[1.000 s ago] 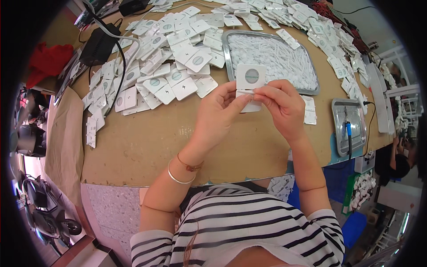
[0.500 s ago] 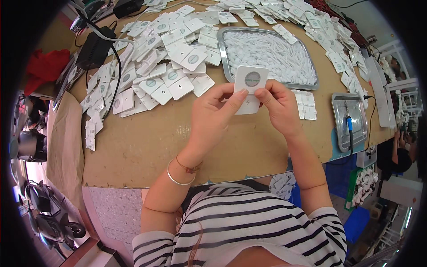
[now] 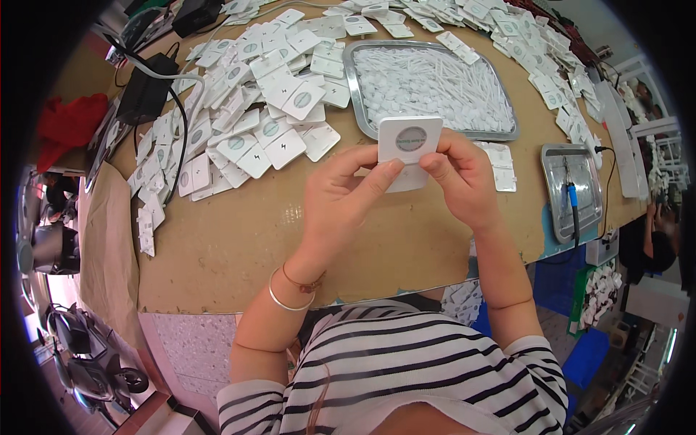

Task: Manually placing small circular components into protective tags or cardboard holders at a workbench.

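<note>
Between both hands is a white hinged plastic panel [image 3: 410, 125] with a grey round window in its upper half. The lower half slants away below the thumbs. My left hand [image 3: 349, 190] grips its left side, thumb across the front and fingers behind. My right hand [image 3: 464, 181] pinches the right edge the same way, its fingers partly hidden. Behind the hands stands a metal tray [image 3: 353, 83] of small white plastic pieces. A few similar white panels [image 3: 505, 178] lie just beyond my right hand.
Many white panels [image 3: 272, 134] are heaped at the left and along the far edge. A black power box [image 3: 148, 87] with cables sits far left. At the right a second metal tray [image 3: 554, 225] holds a blue-handled tool with a cord [image 3: 573, 196]. Brown cardboard [image 3: 217, 268] covers the table.
The panel's upper half has tipped, so the two halves now meet at an angle. Both hands have come slightly lower, and the whole view has shifted a little.
</note>
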`<state>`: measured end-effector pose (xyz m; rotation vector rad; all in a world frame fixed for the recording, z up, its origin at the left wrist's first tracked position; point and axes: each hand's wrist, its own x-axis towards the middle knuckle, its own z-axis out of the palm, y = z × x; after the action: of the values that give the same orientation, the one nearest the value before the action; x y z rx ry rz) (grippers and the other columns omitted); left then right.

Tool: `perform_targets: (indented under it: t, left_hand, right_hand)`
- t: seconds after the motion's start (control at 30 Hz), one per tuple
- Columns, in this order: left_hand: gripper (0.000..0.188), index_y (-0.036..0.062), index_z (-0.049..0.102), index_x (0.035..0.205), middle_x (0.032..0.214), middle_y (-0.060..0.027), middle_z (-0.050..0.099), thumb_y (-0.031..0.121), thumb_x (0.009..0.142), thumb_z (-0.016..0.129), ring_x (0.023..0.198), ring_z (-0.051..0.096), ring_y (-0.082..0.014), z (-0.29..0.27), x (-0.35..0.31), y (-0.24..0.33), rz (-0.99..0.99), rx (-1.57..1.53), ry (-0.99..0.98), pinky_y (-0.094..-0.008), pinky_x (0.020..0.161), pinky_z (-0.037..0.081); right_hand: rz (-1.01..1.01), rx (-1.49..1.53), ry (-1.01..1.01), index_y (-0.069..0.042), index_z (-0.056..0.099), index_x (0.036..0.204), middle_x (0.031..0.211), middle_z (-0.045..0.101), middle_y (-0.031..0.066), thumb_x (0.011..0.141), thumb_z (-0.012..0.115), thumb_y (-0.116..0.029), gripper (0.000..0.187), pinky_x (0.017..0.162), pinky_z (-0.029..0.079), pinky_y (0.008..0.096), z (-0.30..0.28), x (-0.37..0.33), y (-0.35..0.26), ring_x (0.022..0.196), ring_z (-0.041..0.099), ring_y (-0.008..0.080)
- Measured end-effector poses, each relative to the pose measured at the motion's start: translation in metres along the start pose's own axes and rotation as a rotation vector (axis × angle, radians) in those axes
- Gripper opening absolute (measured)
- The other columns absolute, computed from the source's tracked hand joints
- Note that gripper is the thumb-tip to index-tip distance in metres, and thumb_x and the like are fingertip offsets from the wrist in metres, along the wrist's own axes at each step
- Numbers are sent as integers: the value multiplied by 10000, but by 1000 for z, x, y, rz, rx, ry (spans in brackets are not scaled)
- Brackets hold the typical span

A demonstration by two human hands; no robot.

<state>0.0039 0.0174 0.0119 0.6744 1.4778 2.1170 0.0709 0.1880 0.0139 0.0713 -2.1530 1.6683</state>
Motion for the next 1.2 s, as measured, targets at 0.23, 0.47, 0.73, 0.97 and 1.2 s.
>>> perform_targets:
  t: [0.23,0.47,0.73,0.97,1.2]
  left_hand:
    - [166,-18,638,1004,958,-48,596,27,844,626,859,573,-97,2,3,-4,19,-84,38,-231,710,473]
    - [169,-11,633,1018,1044,-60,566,27,855,611,890,576,-119,1,-3,3,58,-4,-20,-243,775,475]
    - [374,-46,474,1196,1070,-79,576,243,960,447,952,581,-132,2,6,7,-361,-454,62,-261,813,489]
    - [312,-33,438,1214,1095,-127,597,92,928,457,948,607,-157,-11,15,6,-403,-379,27,-279,763,517]
    - [307,-34,431,1211,1053,-149,619,91,931,443,946,611,-173,-16,18,7,-315,-380,97,-286,788,506]
  right_hand:
    - [-8,-19,32,-6,633,872,798,620,46,835,659,-167,167,694,426,255,3,-4,0,736,538,128]
    - [90,73,-5,-20,645,883,827,637,37,793,684,-96,124,721,430,255,2,-6,-8,756,555,126]
    - [-428,-611,-25,-45,667,947,995,647,82,748,628,35,217,795,461,315,-1,-6,-3,915,594,227]
    - [-52,-537,56,-57,661,976,1063,595,87,813,564,4,200,808,463,335,-23,46,20,936,582,251]
    - [268,-864,-161,-14,646,916,940,601,103,801,624,-88,138,764,466,299,-43,93,66,843,590,220]
